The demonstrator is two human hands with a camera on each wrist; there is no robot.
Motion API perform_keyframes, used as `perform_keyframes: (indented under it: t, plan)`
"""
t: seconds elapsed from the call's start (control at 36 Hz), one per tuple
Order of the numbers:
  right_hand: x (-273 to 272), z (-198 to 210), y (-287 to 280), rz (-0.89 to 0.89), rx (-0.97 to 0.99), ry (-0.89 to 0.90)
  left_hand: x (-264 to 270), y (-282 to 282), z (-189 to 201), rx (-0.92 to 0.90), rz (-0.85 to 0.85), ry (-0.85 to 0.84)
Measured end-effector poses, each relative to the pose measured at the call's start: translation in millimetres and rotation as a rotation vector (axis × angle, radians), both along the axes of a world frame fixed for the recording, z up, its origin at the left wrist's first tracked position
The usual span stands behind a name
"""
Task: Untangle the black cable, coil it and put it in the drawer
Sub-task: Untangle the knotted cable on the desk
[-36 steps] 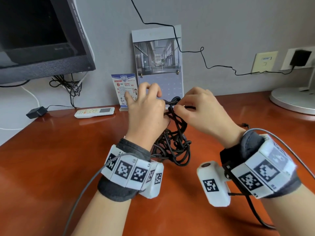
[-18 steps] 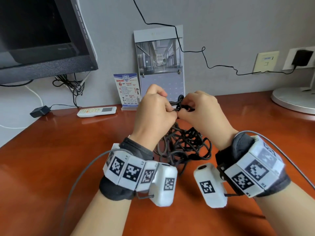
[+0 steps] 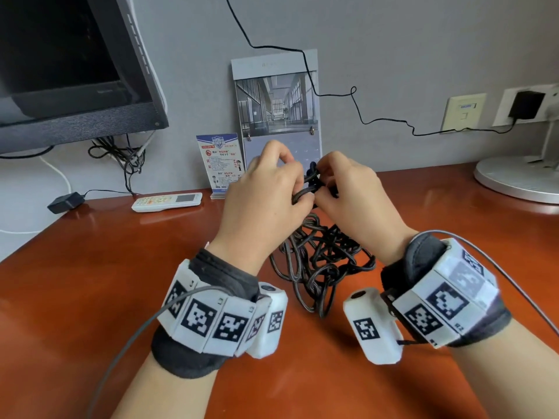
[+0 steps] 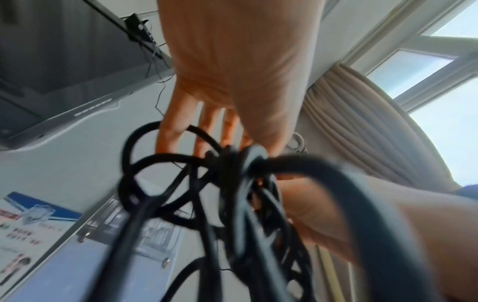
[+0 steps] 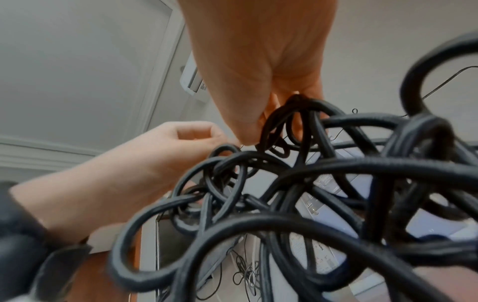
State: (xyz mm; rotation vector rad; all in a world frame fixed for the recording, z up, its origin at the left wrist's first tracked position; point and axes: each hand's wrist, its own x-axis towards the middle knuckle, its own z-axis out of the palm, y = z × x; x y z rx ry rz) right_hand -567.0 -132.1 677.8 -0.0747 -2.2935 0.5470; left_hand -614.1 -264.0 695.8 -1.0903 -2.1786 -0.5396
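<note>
Surface: I saw a red-brown tabletop (image 3: 90, 291) against a grey wall | black cable (image 3: 320, 261): tangled, mid-tabletop, top lifted | my left hand (image 3: 266, 189) and right hand (image 3: 354, 192) pinched its knot | fingertips hidden; wrist views blurred.

Both hands (image 3: 305, 192) on tangled black cable (image 3: 320, 261)

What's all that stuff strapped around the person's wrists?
Each bare forearm wears a dark grey fabric wristband carrying a ring of white blocks printed with black square code markings. A rounded white camera pod with a small dark lens sits on the inner side of each wrist, and thin grey cables trail back from the bands. No sleeves or gloves.
</note>
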Motion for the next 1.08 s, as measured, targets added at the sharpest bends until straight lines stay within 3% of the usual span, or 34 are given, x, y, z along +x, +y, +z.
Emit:
perform_keyframes:
  t: [0.14, 0.25, 0.39, 0.5, 0.67, 0.83, 1.08]
  plan:
    - [2.2, -2.7, -5.2, 0.074, 0.046, 0.027, 5.3, -4.5, 5.2, -0.164, 0.113, 0.120]
    - [7.1, 7.8, 0.9, 0.132, -0.093, 0.032, 1.5, -8.0, 12.2, -0.009, -0.092, 0.110]
    - [10.1, 11.2, 12.3, 0.137, -0.148, -0.140, 2.6, -6.6, 16.9, 0.215, -0.281, 0.003]
    - [11.0, 11.6, 17.2, 0.107, -0.086, -0.062, 2.3, -14.5, 24.2, 0.261, -0.221, -0.044]
    - [13.4, 17.2, 8.2, -0.072, 0.206, 0.062, 20.1, -18.9, 30.8, 0.016, 0.046, -0.010]
    - [14.6, 14.6, -0.5, -0.062, 0.361, 0.025, 29.7, -10.7, 28.5, -0.021, -0.001, -0.229]
    - [10.2, 10.6, 2.9, -0.047, 0.281, 0.007, 20.2, -22.3, 32.7, 0.052, -0.066, -0.196]
